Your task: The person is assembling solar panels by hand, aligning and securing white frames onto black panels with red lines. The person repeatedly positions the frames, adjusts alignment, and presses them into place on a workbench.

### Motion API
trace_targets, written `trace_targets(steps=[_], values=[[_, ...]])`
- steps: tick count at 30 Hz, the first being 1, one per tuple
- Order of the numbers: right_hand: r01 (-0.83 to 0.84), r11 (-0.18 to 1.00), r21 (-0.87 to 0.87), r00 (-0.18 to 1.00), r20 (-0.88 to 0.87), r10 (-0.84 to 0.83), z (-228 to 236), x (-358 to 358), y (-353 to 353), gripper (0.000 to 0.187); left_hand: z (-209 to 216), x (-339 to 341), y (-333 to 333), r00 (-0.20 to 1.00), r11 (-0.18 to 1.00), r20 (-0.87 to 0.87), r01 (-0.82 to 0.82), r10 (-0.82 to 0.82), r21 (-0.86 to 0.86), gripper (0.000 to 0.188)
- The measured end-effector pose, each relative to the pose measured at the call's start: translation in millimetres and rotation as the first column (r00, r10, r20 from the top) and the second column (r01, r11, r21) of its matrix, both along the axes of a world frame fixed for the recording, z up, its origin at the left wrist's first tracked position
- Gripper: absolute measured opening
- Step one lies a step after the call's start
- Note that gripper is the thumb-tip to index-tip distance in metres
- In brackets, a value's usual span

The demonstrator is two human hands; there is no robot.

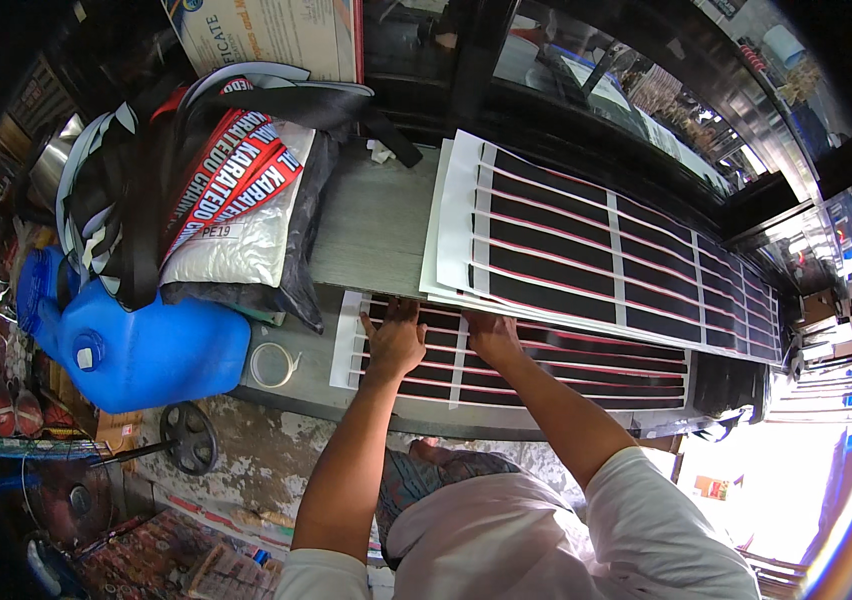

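A white sheet carrying long black strips with thin red and white edges (346,342) lies on the lower grey surface before me. My left hand (398,345) rests on its left part, thumb apart and fingers stretched toward the upper shelf's edge. Just to the right, my right hand (494,340) is bent over the same strips, its fingers drawn together. Those fingertips are partly hidden at the edge above, so what they hold cannot be made out. Over the far side of this sheet juts a stack of similar white sheets with black strips (546,230).
The stack lies on a grey upper shelf (366,225). At left stand a blue jug (156,345), a plastic-wrapped package (231,250) draped with black straps, and a ring of pale tape (274,365). A black handwheel (189,438) sits below. Dark-framed glass (596,85) rises behind.
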State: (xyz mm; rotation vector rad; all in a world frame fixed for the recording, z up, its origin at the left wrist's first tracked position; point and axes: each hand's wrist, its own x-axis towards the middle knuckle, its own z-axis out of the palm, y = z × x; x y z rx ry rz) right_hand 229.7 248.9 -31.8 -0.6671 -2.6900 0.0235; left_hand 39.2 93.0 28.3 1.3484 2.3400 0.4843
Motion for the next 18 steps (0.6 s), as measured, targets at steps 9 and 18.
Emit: trace_targets(steps=[9,18], values=[[0.082,0.942,-0.325,0.997,0.030,-0.076,37.8,-21.8,-7.8,0.022,11.3,-1.4,-1.5,1.000,0.988,0.014,0.025,-0.023,-0.154,0.070],[0.201,0.949,-0.241,0.950,0.285,-0.129,14.3,-16.0,25.7,0.032,15.4,0.8,4.1,0.999,0.991,0.037,0.020,-0.016,-0.130,0.068]])
